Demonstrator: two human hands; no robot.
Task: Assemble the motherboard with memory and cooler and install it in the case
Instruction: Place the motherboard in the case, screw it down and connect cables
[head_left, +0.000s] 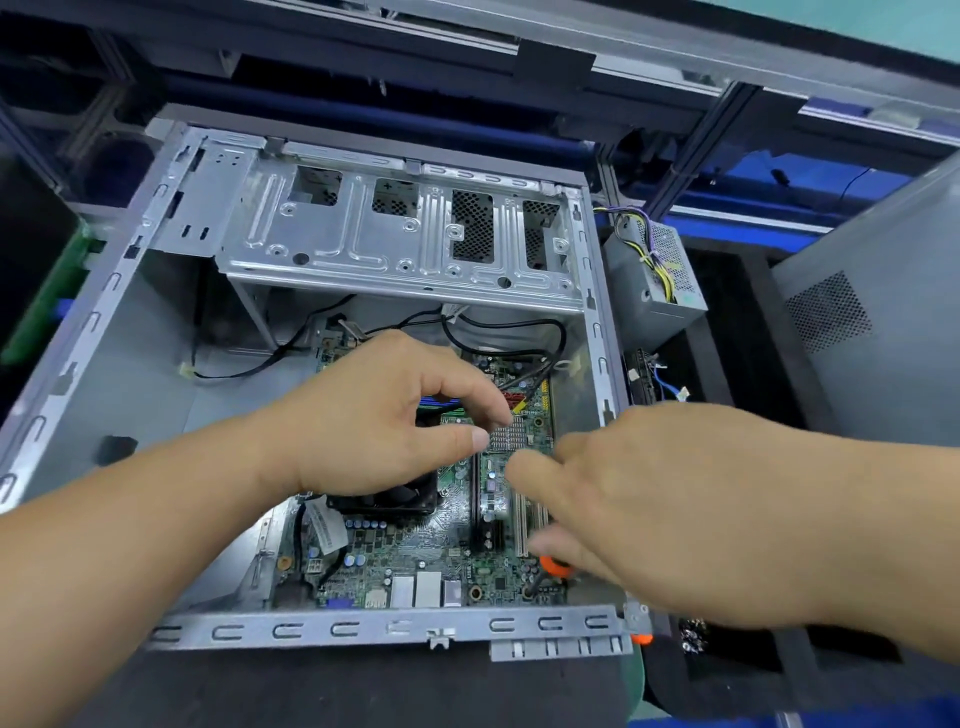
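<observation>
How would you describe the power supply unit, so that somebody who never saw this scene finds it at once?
Start at the open metal case in the middle. Just outside its far right corner stands a grey metal box, the power supply unit. Unlike the plain grey panel to its right, it has a bundle of yellow, black and purple wires across its meshed face.

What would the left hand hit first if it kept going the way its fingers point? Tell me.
The left hand points rightward and slightly down. Its pinched fingertips hover above the small finned heatsink on the motherboard, so that would likely come first, though the right hand is close by. Depth is hard to judge.
</observation>
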